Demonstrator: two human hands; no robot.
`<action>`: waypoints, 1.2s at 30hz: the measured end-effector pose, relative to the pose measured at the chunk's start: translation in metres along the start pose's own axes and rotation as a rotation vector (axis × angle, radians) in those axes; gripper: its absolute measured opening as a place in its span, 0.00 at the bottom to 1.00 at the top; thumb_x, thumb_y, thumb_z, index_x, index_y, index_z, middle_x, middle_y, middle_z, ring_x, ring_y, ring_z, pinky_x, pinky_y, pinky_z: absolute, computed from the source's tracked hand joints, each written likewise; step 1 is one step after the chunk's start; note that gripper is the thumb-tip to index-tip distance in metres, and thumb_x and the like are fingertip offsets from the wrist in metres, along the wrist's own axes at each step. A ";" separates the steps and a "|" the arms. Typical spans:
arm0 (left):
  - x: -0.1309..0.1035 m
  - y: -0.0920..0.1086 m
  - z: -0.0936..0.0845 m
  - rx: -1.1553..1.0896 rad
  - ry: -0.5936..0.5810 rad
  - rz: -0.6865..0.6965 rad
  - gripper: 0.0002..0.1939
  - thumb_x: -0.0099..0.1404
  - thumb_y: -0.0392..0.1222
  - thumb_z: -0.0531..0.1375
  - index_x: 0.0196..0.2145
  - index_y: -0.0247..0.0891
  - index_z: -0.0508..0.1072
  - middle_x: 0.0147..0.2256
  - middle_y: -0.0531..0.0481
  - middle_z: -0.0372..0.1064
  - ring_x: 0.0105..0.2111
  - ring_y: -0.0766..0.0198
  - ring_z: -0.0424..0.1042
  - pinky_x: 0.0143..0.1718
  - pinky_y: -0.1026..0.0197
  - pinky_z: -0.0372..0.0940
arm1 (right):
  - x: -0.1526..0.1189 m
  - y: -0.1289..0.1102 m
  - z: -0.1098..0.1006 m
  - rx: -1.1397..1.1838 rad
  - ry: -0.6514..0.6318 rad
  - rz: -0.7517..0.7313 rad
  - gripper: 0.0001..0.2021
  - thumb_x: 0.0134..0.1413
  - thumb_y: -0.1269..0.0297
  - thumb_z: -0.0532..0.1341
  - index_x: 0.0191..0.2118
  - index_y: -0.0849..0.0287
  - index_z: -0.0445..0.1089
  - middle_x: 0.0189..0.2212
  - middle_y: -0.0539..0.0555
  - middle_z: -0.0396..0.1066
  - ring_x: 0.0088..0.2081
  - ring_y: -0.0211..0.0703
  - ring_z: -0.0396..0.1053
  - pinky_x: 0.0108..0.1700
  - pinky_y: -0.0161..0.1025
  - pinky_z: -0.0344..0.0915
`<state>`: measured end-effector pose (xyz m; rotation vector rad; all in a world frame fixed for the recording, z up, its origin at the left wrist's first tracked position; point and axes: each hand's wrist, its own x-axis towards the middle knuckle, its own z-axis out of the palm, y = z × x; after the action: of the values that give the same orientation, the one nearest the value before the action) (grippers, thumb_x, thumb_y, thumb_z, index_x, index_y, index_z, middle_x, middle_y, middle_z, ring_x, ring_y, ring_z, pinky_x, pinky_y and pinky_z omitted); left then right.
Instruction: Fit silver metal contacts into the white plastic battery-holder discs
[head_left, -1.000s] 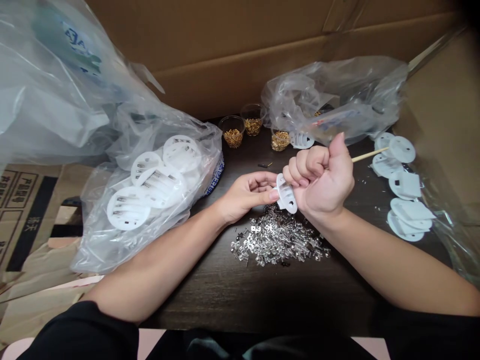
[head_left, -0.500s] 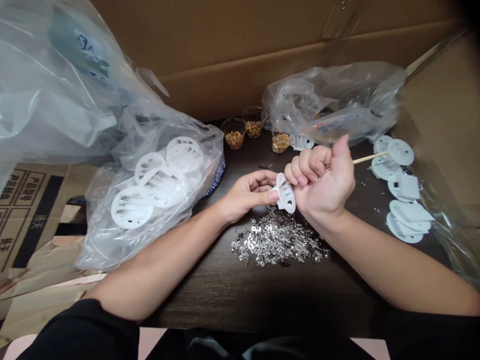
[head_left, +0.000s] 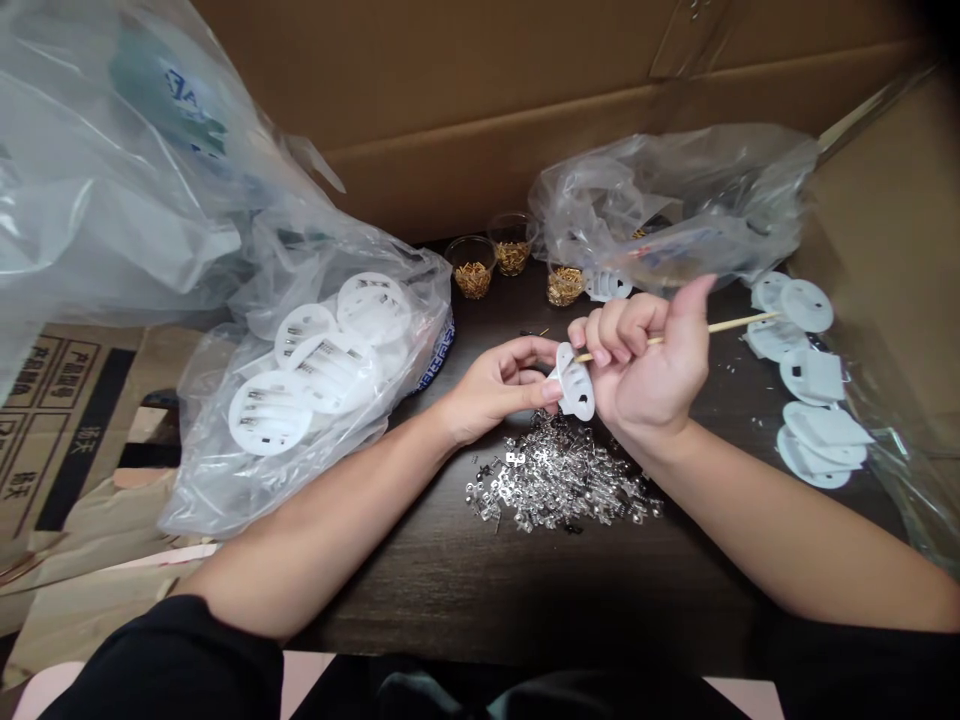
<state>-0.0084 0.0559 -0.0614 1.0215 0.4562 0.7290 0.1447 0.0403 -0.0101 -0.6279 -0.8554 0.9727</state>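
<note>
Between the thumb and fingers of my left hand (head_left: pixel 499 392) is a round white plastic battery holder (head_left: pixel 576 385), tilted on edge with its slotted face toward the right. My right hand (head_left: pixel 656 355) is closed around a thin wooden stick (head_left: pixel 739 322), thumb raised. The stick's near tip meets the slots of the holder; its other end sticks out to the right. Directly below both hands lies a heap of small metal contacts and springs (head_left: pixel 562 475) on the dark table (head_left: pixel 420 560).
At left, an open plastic bag (head_left: pixel 210 500) holds several white battery holders (head_left: pixel 270 412). Clear cups (head_left: pixel 471 268) of gold-coloured pins stand behind my hands. More holders (head_left: pixel 821 440) lie at right. A crumpled bag (head_left: pixel 675 200) and cardboard walls (head_left: pixel 480 90) close off the back.
My right hand has loosened slightly, with more of the stick showing between its fingers and the holder. The holder has turned a little in my left hand. The view has shifted slightly.
</note>
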 end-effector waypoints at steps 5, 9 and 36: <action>0.001 -0.001 -0.005 0.032 0.054 0.082 0.31 0.51 0.51 0.78 0.50 0.40 0.78 0.44 0.47 0.77 0.38 0.67 0.76 0.44 0.63 0.73 | 0.028 -0.028 -0.015 -0.172 0.082 -0.130 0.26 0.70 0.43 0.54 0.23 0.53 0.64 0.19 0.49 0.57 0.23 0.40 0.63 0.33 0.45 0.69; 0.002 -0.002 -0.006 0.106 0.083 0.153 0.34 0.49 0.52 0.79 0.52 0.42 0.78 0.45 0.48 0.77 0.37 0.68 0.75 0.43 0.63 0.72 | 0.027 -0.033 -0.041 -0.554 -0.152 0.057 0.23 0.69 0.43 0.58 0.31 0.58 0.73 0.22 0.51 0.68 0.21 0.35 0.63 0.25 0.38 0.60; -0.018 0.015 0.012 1.367 0.035 0.837 0.08 0.73 0.42 0.59 0.44 0.35 0.75 0.32 0.48 0.81 0.27 0.66 0.77 0.30 0.64 0.69 | -0.033 -0.008 -0.078 -0.759 -0.507 -0.488 0.17 0.72 0.47 0.52 0.46 0.55 0.65 0.28 0.50 0.62 0.26 0.40 0.62 0.25 0.40 0.60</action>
<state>-0.0177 0.0401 -0.0426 2.5762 0.5498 1.1865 0.2042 0.0007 -0.0553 -0.7622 -1.7726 0.3286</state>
